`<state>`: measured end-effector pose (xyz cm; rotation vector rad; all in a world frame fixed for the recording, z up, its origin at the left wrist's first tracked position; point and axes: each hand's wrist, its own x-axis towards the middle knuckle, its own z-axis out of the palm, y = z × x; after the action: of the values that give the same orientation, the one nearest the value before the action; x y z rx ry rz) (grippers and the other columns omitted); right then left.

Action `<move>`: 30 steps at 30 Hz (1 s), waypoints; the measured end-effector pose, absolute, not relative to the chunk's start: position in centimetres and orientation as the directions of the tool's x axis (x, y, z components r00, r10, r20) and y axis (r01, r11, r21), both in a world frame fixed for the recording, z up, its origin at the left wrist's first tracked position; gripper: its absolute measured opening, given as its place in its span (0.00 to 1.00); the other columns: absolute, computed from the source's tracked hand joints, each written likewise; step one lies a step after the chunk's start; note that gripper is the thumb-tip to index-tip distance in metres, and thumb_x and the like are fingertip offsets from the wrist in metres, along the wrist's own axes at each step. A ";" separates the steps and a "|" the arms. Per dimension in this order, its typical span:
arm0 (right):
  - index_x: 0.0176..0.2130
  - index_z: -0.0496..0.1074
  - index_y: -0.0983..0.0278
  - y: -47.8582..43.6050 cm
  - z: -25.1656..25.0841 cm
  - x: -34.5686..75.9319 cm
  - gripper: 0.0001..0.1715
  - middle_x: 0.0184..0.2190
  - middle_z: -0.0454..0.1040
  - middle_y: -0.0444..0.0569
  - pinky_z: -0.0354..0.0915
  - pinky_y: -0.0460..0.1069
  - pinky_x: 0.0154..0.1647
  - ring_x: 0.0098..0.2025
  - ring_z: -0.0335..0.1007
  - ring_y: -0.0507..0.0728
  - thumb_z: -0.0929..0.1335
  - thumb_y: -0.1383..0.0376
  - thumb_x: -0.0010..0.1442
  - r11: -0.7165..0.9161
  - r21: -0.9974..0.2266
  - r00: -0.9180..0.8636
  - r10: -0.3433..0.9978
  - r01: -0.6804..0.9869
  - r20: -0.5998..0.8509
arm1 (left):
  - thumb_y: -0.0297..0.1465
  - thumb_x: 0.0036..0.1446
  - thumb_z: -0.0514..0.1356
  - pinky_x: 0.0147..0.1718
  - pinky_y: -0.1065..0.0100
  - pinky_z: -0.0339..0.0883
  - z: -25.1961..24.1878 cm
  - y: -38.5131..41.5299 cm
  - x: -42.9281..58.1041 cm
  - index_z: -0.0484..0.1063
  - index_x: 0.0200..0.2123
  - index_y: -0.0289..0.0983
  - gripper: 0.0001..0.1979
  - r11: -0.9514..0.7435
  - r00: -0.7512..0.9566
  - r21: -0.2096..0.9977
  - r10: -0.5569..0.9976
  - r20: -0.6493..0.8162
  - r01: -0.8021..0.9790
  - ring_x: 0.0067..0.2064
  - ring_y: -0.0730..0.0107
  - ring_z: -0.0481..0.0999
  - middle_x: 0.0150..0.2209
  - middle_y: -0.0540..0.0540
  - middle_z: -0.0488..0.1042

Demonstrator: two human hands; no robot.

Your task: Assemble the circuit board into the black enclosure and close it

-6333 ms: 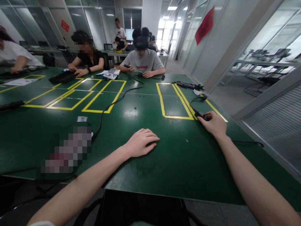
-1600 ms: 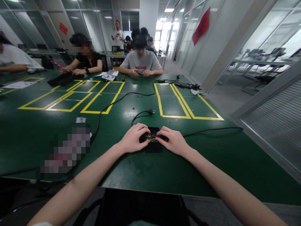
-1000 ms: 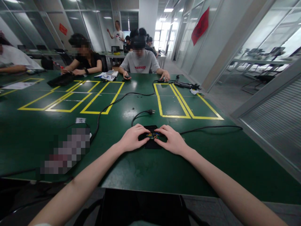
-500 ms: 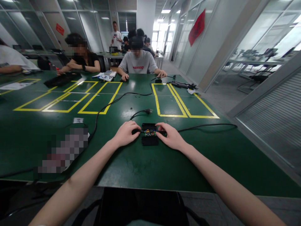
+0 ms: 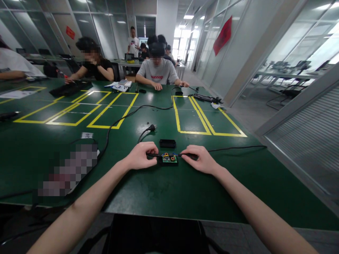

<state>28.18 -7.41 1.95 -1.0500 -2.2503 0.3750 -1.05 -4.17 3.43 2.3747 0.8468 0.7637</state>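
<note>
Green circuit board (image 5: pixel 170 158) strung between two hands, near the front edge of the green table (image 5: pixel 148 197)!
Left hand (image 5: pixel 142 156) has thumb and fingers closed around the left black cable (image 5: pixel 154 155), right hand (image 5: pixel 200 159) pinches the right black cable (image 5: pixel 189 156), and blue and yellow wires show at the board's ends; one black case half (image 5: pixel 167 143) sits just beyond, apart from it, while another black half (image 5: pixel 169 164) peeks out under the near edge, seated or not I can't tell, and a power plug (image 5: pixel 152 128) lies past the left fingers.
</note>
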 end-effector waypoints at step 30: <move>0.38 0.78 0.61 -6.6 1.1 27.7 0.11 0.38 0.79 0.52 0.71 0.53 0.43 0.41 0.75 0.59 0.66 0.64 0.69 0.681 -0.406 -0.586 0.732 0.609 0.348 | 0.31 0.62 0.57 0.38 0.69 0.67 2.1 -3.5 -0.9 0.76 0.32 0.37 0.08 -0.676 0.681 0.564 0.687 0.251 0.474 0.37 0.68 0.75 0.37 0.46 0.77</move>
<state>27.67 -6.57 1.06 -1.0347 -2.4015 0.3337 -0.89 -3.47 2.09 2.4338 0.8991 0.6263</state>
